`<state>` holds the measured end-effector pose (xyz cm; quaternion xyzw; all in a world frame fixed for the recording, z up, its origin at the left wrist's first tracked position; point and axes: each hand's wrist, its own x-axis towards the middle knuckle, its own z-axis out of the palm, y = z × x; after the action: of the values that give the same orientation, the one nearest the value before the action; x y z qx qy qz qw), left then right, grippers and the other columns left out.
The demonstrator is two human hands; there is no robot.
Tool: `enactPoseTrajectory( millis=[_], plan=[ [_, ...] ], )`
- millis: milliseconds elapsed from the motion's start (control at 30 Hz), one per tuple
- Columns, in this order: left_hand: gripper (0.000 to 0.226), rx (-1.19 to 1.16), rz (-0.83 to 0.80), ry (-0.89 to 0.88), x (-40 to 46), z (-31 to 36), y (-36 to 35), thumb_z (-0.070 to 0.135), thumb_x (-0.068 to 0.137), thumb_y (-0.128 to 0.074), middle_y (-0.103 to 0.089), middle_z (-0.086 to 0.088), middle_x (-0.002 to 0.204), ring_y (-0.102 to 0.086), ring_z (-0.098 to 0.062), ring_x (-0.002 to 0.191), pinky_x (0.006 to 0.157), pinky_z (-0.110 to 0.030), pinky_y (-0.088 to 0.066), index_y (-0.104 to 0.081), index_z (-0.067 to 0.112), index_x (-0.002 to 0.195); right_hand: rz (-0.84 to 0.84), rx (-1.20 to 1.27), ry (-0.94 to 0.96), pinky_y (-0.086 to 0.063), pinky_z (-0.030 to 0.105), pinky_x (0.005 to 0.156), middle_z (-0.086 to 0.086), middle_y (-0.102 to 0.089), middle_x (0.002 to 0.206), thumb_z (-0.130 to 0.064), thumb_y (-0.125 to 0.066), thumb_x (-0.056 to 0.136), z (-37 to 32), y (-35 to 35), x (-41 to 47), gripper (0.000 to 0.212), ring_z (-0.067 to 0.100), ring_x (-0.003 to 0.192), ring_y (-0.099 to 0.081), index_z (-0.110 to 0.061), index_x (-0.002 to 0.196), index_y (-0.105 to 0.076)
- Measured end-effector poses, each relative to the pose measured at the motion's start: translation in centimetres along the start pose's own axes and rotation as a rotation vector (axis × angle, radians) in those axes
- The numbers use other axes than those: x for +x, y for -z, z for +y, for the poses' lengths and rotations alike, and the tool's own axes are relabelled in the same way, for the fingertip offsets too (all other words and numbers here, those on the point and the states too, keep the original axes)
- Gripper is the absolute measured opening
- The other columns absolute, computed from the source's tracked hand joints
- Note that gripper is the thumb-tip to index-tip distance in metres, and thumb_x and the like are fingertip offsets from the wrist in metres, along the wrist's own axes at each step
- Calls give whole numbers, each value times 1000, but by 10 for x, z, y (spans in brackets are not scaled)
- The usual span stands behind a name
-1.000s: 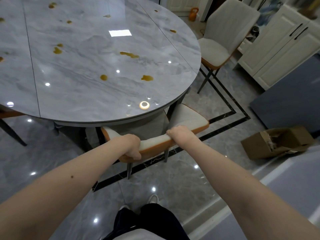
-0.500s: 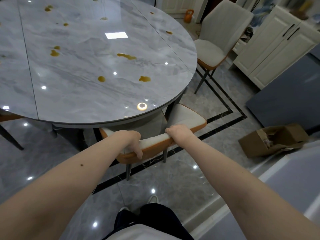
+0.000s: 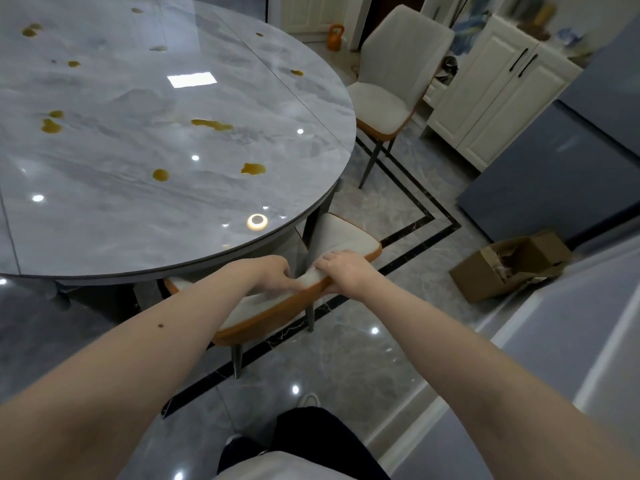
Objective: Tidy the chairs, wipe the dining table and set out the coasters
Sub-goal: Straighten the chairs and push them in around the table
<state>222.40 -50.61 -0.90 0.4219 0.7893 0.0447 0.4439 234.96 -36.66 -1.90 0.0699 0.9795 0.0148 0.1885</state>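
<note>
A white chair with an orange rim (image 3: 263, 313) stands pushed under the near edge of the grey marble dining table (image 3: 145, 209). My left hand (image 3: 273, 271) lies over the top of its backrest with the fingers curled on the padding. My right hand (image 3: 343, 270) grips the backrest's right part, thumb on top. Several brown-yellow spills (image 3: 212, 124) dot the tabletop. A second white chair (image 3: 391, 84) stands apart from the table at the far right. No coasters or cloth are in view.
An open cardboard box (image 3: 509, 265) lies on the floor at the right, beside a dark grey panel (image 3: 554, 174). White cabinets (image 3: 498, 88) stand behind the far chair. An orange kettlebell (image 3: 335, 37) sits by the back wall. My legs and shoe are below.
My hands have slid closer together on the backrest, and the chair has gone further under the table. The view has shifted left and slightly closer.
</note>
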Motion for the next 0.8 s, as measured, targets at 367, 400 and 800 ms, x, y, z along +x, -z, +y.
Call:
enactPoseTrajectory(
  millis=[367, 400, 800],
  plan=[
    [50, 82, 39, -18, 85, 94, 28, 49, 93, -46, -60, -7, 120, -56, -21, 107, 98, -37, -44, -56, 11, 125, 18, 112, -19, -37, 30, 99, 0, -53, 129, -40, -66, 85, 120, 6, -20, 56, 19, 118, -49, -21, 134, -47],
    [52, 80, 40, -13, 94, 102, 29, 49, 93, -46, -58, -8, 124, -55, -22, 111, 99, -39, -44, -54, 11, 127, 19, 111, -30, -37, 30, 99, 1, -53, 129, -39, -65, 85, 131, 4, -21, 56, 19, 119, -49, -20, 134, -47],
    [50, 140, 0, -31, 231, 263, 62, 40, 93, -52, -52, -11, 133, -50, -27, 120, 101, -39, -42, -49, 8, 132, -63, 162, -247, -46, 37, 96, 4, -53, 132, -29, -58, 92, 333, -9, -50, 51, 23, 118, -53, -18, 139, -43]
  ],
)
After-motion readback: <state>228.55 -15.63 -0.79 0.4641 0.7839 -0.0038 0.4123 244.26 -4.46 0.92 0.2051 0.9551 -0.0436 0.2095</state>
